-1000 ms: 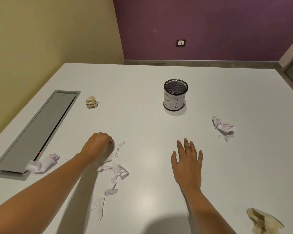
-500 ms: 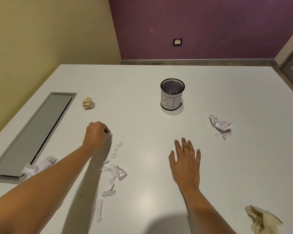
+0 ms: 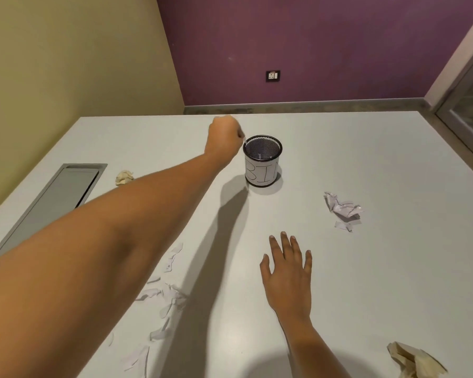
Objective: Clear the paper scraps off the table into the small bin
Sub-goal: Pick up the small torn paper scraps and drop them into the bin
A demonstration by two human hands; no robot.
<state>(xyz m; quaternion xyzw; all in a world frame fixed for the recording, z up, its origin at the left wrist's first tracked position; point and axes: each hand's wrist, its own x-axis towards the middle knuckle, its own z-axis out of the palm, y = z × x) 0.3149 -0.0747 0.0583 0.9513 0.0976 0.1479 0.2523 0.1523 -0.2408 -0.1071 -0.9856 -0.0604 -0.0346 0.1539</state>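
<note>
Left hand (image 3: 224, 136) has swung up from the torn pile, fist clamped on a paper scrap (image 3: 245, 143) at the bin's (image 3: 262, 165) 10 o'clock rim | right hand (image 3: 287, 271) flat, fingers apart on worktop (image 3: 393, 268) | drop looks imminent; torn pile (image 3: 161, 293) at 7 o'clock remains.

One bin (image 3: 262, 165), two beige wads (image 3: 124, 177), two hands (image 3: 287, 271).

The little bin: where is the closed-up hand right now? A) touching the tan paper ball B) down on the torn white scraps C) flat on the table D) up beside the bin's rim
D: the left hand is a raised fist beside the rim of the bin, while the right hand is spread open low over the table.
</note>
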